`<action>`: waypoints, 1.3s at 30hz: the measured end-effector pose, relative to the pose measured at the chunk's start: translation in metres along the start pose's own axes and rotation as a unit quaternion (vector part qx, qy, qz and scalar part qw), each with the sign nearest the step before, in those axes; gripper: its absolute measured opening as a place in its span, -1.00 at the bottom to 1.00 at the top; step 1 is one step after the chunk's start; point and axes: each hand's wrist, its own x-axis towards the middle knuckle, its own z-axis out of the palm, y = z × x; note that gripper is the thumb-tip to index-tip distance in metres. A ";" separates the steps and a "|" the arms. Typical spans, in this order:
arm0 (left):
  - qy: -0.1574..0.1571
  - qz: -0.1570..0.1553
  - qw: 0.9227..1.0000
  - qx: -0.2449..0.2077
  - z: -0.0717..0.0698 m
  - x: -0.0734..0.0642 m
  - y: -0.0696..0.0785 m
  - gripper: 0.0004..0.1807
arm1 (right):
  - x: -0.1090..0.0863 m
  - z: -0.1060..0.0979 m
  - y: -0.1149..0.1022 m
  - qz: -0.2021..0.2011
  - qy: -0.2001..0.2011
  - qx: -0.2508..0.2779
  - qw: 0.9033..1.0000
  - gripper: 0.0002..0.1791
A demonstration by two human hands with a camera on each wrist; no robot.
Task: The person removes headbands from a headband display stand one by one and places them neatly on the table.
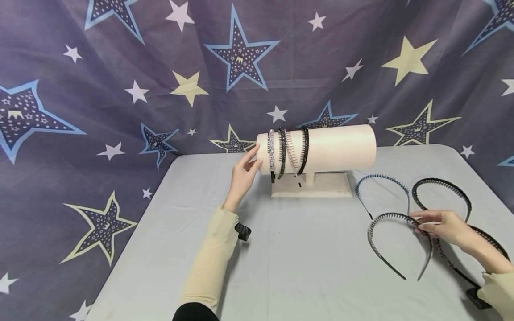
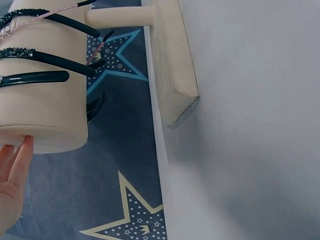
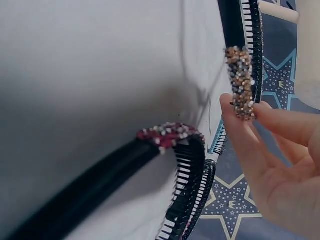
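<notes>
In the head view, extended fingers of the left hand (image 1: 242, 174) touch a cream cylindrical stand (image 1: 337, 147); in the left wrist view, they meet its end; in the right wrist view, the right hand (image 3: 287, 155) pinches a black, gold-glittered headband (image 3: 241, 82) over the grey bench (image 3: 100, 60).

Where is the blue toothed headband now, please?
In the head view, the blue toothed headband lies just right of the cream cylindrical display stand on the pale grey table.

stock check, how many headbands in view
8. On the cream horizontal cylinder: glittery silver one, left black sequined one, slim pink one, right black sequined one. On the grey table: blue one, rear black one, front-right black one. Right hand holds a gem-studded black one.
</notes>
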 end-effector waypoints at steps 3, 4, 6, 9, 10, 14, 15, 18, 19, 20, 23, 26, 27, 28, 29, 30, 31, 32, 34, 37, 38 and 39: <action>0.000 0.000 1.000 -0.003 0.000 0.000 0.000 -0.58 | 0.001 0.002 0.000 -0.005 0.001 -0.008 1.000 -0.70; -0.001 0.000 1.000 -0.005 0.000 0.000 -0.001 -0.58 | 0.001 0.003 0.000 -0.010 0.000 -0.009 1.000 -0.70; -0.001 -0.001 1.000 -0.009 0.000 0.000 -0.001 -0.58 | 0.001 0.003 0.001 -0.018 0.006 -0.010 1.000 -0.71; -0.001 -0.001 1.000 -0.013 0.000 0.000 -0.003 -0.57 | 0.002 0.004 0.001 -0.036 0.012 -0.011 0.999 -0.68; -0.001 -0.002 1.000 -0.012 0.000 0.000 -0.003 -0.57 | 0.002 0.004 0.002 -0.044 0.013 -0.012 0.999 -0.67; -0.003 0.000 1.000 -0.007 0.000 0.000 -0.004 -0.57 | 0.002 0.006 0.003 -0.067 0.026 -0.029 0.997 -0.62; -0.003 0.000 1.000 -0.006 0.000 0.000 -0.003 -0.57 | 0.002 0.006 0.004 -0.069 0.029 -0.035 0.997 -0.63; -0.004 -0.001 1.000 -0.005 0.000 0.000 -0.003 -0.57 | 0.003 0.007 0.004 -0.075 0.033 -0.064 0.995 -0.71; -0.004 -0.003 1.000 -0.004 -0.001 0.000 -0.002 -0.57 | 0.003 0.008 0.004 -0.074 0.036 -0.073 0.994 -0.73; -0.004 -0.005 1.000 -0.004 -0.001 0.000 -0.002 -0.57 | 0.004 0.008 0.004 -0.074 0.037 -0.081 0.993 -0.75; -0.006 -0.009 1.000 0.001 -0.001 -0.001 -0.001 -0.57 | 0.004 0.009 0.004 -0.081 0.041 -0.101 0.991 -0.76; -0.007 -0.006 1.000 -0.002 0.000 -0.002 -0.001 -0.57 | 0.003 0.008 0.004 -0.091 0.048 -0.103 0.989 -0.76; -0.007 -0.003 1.000 -0.002 0.000 -0.002 -0.002 -0.57 | 0.003 0.007 0.003 -0.090 0.051 -0.105 0.989 -0.76; -0.007 -0.002 1.000 -0.003 0.001 -0.002 -0.002 -0.57 | 0.002 0.006 0.002 -0.091 0.054 -0.105 0.989 -0.75; -0.007 0.000 1.000 -0.002 0.001 -0.003 -0.002 -0.57 | 0.003 0.005 0.000 -0.093 0.059 -0.106 0.988 -0.75; -0.006 0.002 1.000 -0.003 0.001 -0.003 -0.002 -0.57 | 0.003 0.004 -0.002 -0.095 0.064 -0.105 0.988 -0.75; -0.006 0.003 1.000 -0.003 0.001 -0.003 -0.003 -0.57 | 0.004 0.004 -0.006 -0.097 0.069 -0.106 0.987 -0.75; -0.006 0.001 1.000 -0.004 0.001 -0.004 -0.003 -0.57 | 0.004 0.003 -0.011 -0.099 0.074 -0.107 0.987 -0.74; -0.005 -0.002 1.000 -0.005 0.001 -0.004 -0.003 -0.57 | 0.008 0.003 -0.021 -0.117 0.087 -0.103 0.984 -0.74; -0.003 -0.007 1.000 -0.008 0.001 -0.003 -0.003 -0.57 | 0.014 0.005 -0.041 -0.139 0.104 -0.101 0.980 -0.73; -0.002 -0.008 1.000 -0.007 0.001 -0.003 -0.003 -0.57 | 0.016 0.007 -0.047 -0.147 0.110 -0.101 0.978 -0.73; -0.002 -0.009 1.000 -0.005 0.001 -0.002 -0.003 -0.57 | 0.019 0.007 -0.052 -0.155 0.115 -0.099 0.976 -0.74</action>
